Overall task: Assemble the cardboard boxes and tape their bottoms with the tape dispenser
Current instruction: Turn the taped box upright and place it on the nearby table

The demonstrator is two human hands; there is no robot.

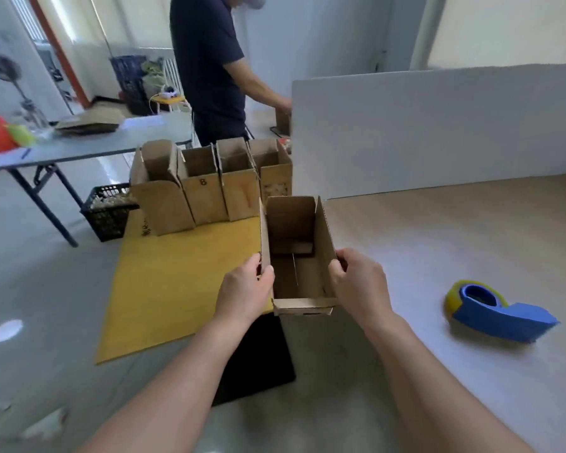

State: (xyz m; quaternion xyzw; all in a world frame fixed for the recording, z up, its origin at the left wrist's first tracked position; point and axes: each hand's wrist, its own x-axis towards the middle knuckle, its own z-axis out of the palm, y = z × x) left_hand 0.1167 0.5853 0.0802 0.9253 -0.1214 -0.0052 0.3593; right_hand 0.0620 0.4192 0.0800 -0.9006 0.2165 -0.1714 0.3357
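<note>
Both hands pinch the box [294, 230] at its near end, left hand [247, 289] on the left wall, right hand [360, 286] on the right, long axis pointing away, mouth up; the dispenser [500, 313] lies right of the box, nearer the right hand.
</note>
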